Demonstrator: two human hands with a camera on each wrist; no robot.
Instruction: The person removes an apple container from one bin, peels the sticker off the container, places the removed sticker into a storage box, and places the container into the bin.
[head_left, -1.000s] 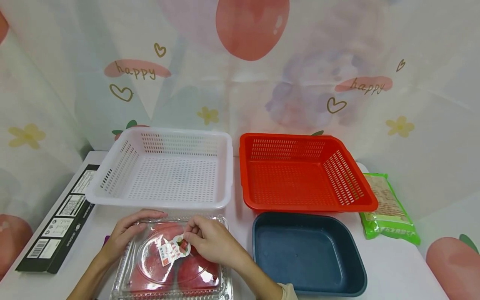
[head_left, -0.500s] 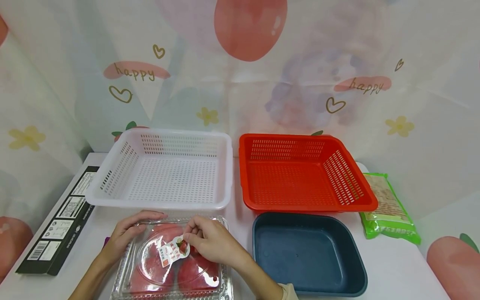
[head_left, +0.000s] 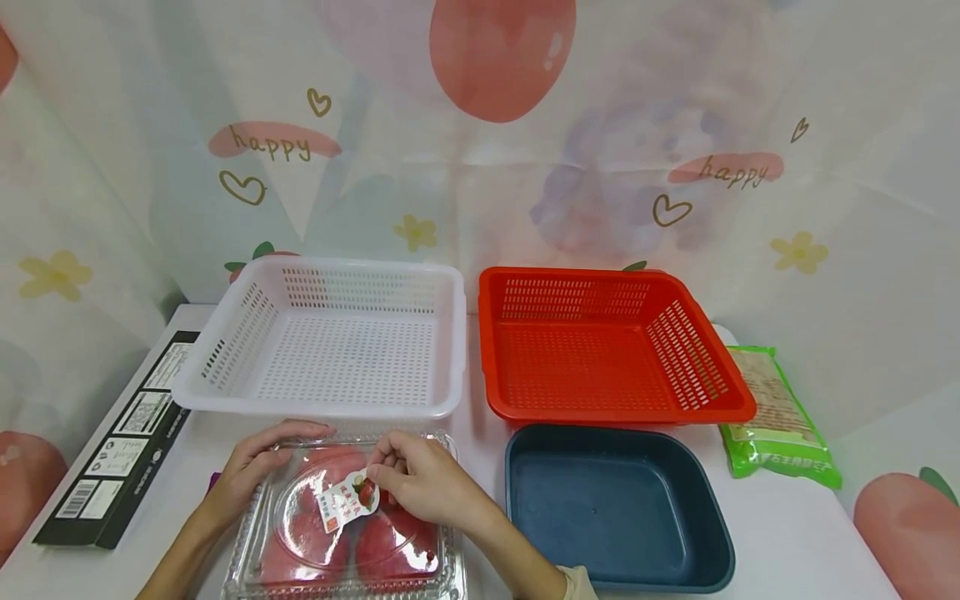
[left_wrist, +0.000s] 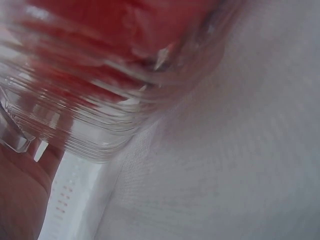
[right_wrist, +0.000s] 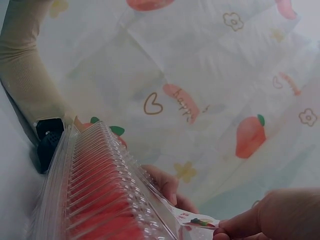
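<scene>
Here, right hand (head_left: 431,486): pinched the white printed sticker (head_left: 343,505) by one end.
Left hand (head_left: 243,469): gripped the clear rectangular plastic box (head_left: 452,550).

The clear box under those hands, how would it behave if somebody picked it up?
The box would probably flex a little, since its ribbed walls look like thin plastic. It may feel rather heavy, as the red contents fill much of it. Its smooth, shiny surface could be slippery, though its broad, flat shape makes tipping unlikely.
</scene>
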